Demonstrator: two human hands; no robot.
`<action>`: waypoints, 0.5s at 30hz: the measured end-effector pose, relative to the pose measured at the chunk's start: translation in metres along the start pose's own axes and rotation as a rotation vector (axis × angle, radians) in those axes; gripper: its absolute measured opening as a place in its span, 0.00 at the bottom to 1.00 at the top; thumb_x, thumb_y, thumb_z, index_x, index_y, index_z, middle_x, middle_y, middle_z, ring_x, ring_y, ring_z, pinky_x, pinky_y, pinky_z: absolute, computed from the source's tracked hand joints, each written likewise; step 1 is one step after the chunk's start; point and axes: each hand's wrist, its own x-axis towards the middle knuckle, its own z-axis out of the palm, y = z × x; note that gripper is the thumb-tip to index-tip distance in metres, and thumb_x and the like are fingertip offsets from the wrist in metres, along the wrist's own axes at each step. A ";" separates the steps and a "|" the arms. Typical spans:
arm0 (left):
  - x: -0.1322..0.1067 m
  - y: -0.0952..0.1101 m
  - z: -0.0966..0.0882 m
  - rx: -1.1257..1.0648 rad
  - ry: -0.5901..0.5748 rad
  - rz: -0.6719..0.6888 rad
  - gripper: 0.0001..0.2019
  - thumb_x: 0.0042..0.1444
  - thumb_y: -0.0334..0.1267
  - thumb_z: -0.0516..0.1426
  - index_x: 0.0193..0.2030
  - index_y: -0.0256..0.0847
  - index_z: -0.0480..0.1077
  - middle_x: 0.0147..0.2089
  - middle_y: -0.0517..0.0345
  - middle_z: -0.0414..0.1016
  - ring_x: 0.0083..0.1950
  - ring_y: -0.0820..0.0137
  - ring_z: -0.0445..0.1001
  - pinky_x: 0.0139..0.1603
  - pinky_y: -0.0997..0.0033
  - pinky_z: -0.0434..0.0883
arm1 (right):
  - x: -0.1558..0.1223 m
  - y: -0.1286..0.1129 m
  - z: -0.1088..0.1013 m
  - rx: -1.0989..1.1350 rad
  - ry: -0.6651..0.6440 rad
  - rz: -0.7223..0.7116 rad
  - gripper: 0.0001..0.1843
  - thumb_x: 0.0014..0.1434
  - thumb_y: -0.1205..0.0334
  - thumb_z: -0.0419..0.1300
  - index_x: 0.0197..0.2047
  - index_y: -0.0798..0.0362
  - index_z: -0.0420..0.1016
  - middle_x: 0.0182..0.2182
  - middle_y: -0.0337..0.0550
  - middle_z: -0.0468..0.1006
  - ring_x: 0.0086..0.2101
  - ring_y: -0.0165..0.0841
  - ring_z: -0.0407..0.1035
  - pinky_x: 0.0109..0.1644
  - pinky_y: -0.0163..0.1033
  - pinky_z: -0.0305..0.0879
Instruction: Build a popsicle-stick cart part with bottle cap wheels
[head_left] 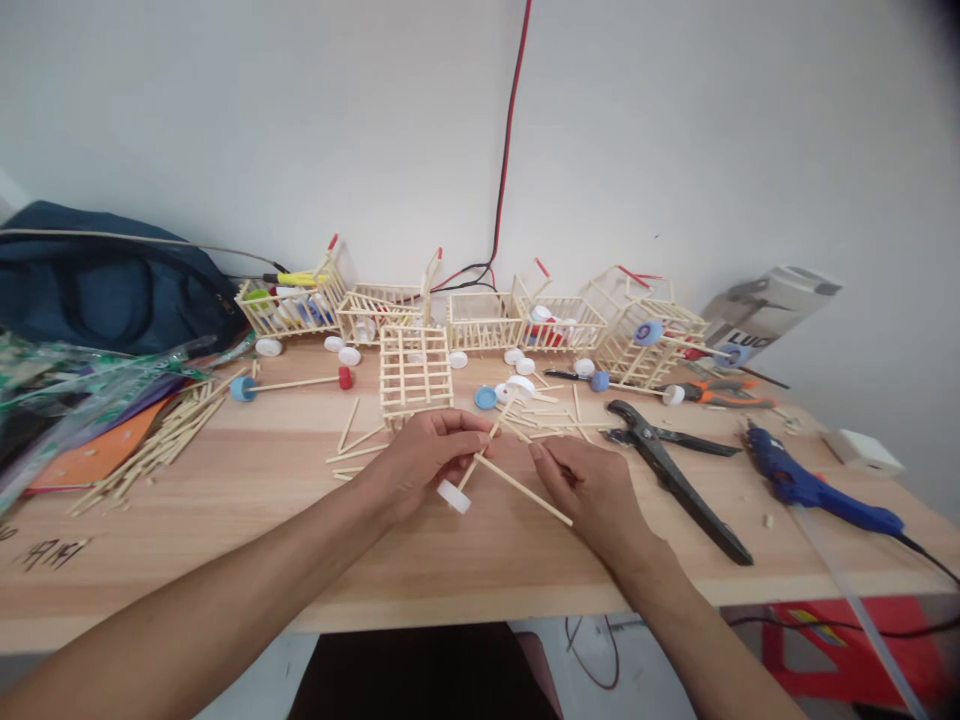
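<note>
My left hand (427,450) is closed in a pinch on a thin wooden stick (478,452) that carries a white bottle cap (454,496) at its near end and another white cap (512,388) at the far end. My right hand (589,490) is closed beside it, fingertips on a second stick (525,490) that lies slanted on the table towards the near right. A small open cage of sticks (415,372) stands just beyond my left hand.
Several stick carts (480,320) line the wall, with loose caps and sticks about them. Black cutters (675,475) and a blue glue gun (814,490) lie at the right. A heap of sticks (161,440), coloured sheets and a dark bag (105,275) sit at the left.
</note>
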 end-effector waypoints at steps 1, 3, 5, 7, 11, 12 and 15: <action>0.000 0.000 0.000 -0.001 0.000 -0.003 0.10 0.44 0.36 0.65 0.34 0.35 0.75 0.26 0.60 0.73 0.22 0.83 0.59 0.21 0.81 0.53 | 0.000 0.000 0.000 -0.001 0.001 -0.001 0.21 0.65 0.63 0.51 0.21 0.52 0.53 0.18 0.34 0.60 0.22 0.26 0.56 0.29 0.34 0.50; 0.000 -0.001 0.000 -0.002 0.003 -0.007 0.10 0.44 0.36 0.65 0.34 0.35 0.75 0.26 0.60 0.73 0.21 0.83 0.59 0.21 0.81 0.53 | 0.001 0.000 0.000 -0.005 0.005 -0.007 0.21 0.65 0.62 0.51 0.21 0.51 0.53 0.18 0.34 0.59 0.22 0.27 0.56 0.29 0.34 0.50; -0.001 -0.001 0.000 0.002 0.005 -0.008 0.10 0.44 0.35 0.65 0.34 0.35 0.75 0.26 0.60 0.73 0.21 0.83 0.59 0.21 0.81 0.53 | 0.001 0.000 0.000 -0.008 0.007 -0.012 0.21 0.65 0.62 0.51 0.21 0.51 0.53 0.18 0.34 0.59 0.21 0.27 0.56 0.28 0.34 0.50; -0.001 -0.001 0.000 0.006 0.007 -0.011 0.09 0.44 0.35 0.65 0.34 0.36 0.75 0.26 0.60 0.73 0.21 0.83 0.59 0.21 0.81 0.53 | 0.001 -0.001 0.000 -0.009 0.009 -0.012 0.21 0.65 0.63 0.51 0.20 0.51 0.53 0.17 0.34 0.60 0.21 0.27 0.55 0.28 0.34 0.50; 0.000 -0.001 -0.001 0.007 0.011 -0.012 0.09 0.44 0.35 0.65 0.34 0.36 0.75 0.26 0.60 0.73 0.21 0.83 0.59 0.21 0.81 0.53 | 0.001 -0.001 -0.001 -0.007 0.006 -0.008 0.21 0.65 0.63 0.51 0.20 0.51 0.54 0.17 0.34 0.60 0.21 0.27 0.55 0.27 0.35 0.50; 0.000 -0.001 -0.001 0.008 0.008 -0.013 0.09 0.44 0.35 0.65 0.34 0.36 0.75 0.26 0.60 0.73 0.21 0.83 0.59 0.21 0.81 0.53 | 0.000 -0.001 -0.001 -0.004 0.004 -0.007 0.21 0.65 0.63 0.51 0.20 0.51 0.54 0.18 0.34 0.60 0.21 0.27 0.55 0.27 0.35 0.50; 0.001 -0.001 -0.001 0.014 0.003 -0.014 0.10 0.45 0.35 0.65 0.35 0.36 0.75 0.27 0.60 0.73 0.21 0.83 0.59 0.21 0.81 0.54 | 0.000 -0.001 -0.001 0.001 0.000 -0.003 0.20 0.65 0.63 0.51 0.21 0.51 0.53 0.18 0.34 0.60 0.21 0.27 0.55 0.28 0.35 0.50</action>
